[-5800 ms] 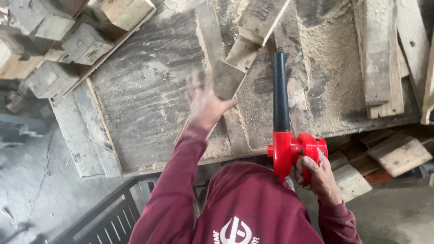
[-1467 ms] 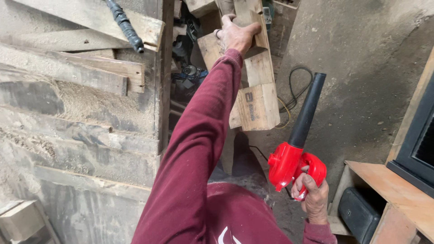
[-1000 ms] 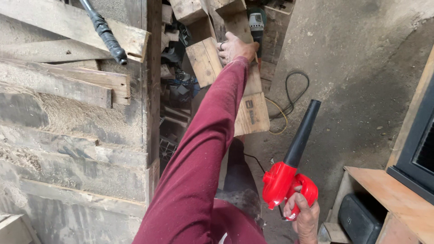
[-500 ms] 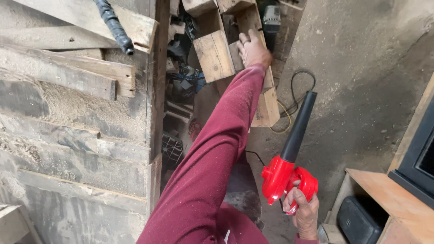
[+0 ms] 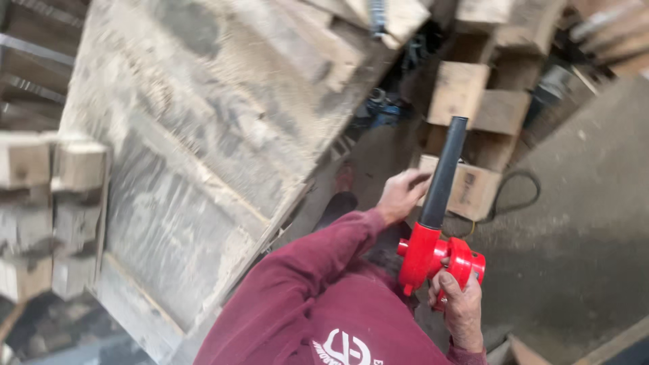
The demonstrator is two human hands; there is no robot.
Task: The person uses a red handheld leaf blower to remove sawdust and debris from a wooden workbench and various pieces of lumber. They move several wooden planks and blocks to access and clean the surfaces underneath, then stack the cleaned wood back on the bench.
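We've got the red blower [image 5: 436,253] gripped in our right hand [image 5: 460,307], fingers curled round the handle, by the bench's [image 5: 203,155] near-right edge. Black nozzle runs long-axis up-frame, tipped slightly right. Left hand [image 5: 400,195] at the nozzle; fingers: can't tell. Sawdust coats the bench, so plenty left.

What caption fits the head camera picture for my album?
Right hand grips a red blower; left hand reaches toward a wooden block.
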